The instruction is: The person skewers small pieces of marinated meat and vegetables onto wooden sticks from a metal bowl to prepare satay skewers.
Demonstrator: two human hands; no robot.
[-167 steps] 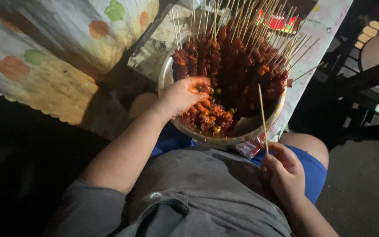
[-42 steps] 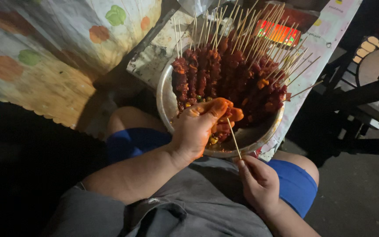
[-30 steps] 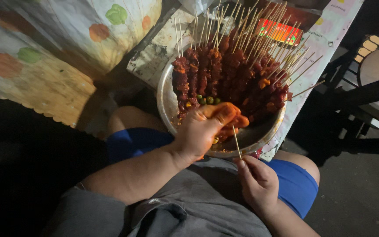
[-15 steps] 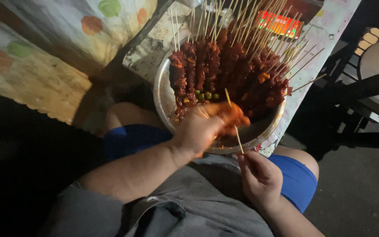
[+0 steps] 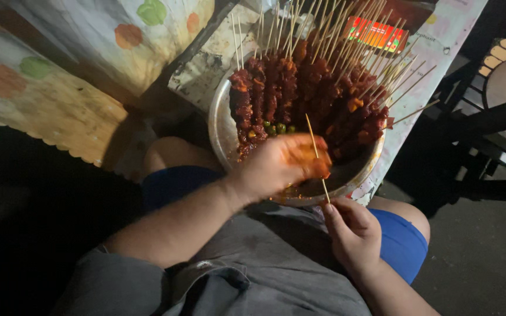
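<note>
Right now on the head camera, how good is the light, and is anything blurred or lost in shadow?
Head view: warm light falls on the bowl of skewers and the left hand; the left side and lower left sink into black shadow; the right hand is dimmer but readable; the held stick stays sharp; a red packet glows brightly.

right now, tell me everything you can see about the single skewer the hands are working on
The skewer is a thin, pale wooden stick, tilted with its top leaning left, over the near rim of the metal bowl. The right hand pinches its lower end; the sauce-stained left hand closes around its middle. Its upper tip is bare. Whether any meat is on it is hidden by that hand.
</note>
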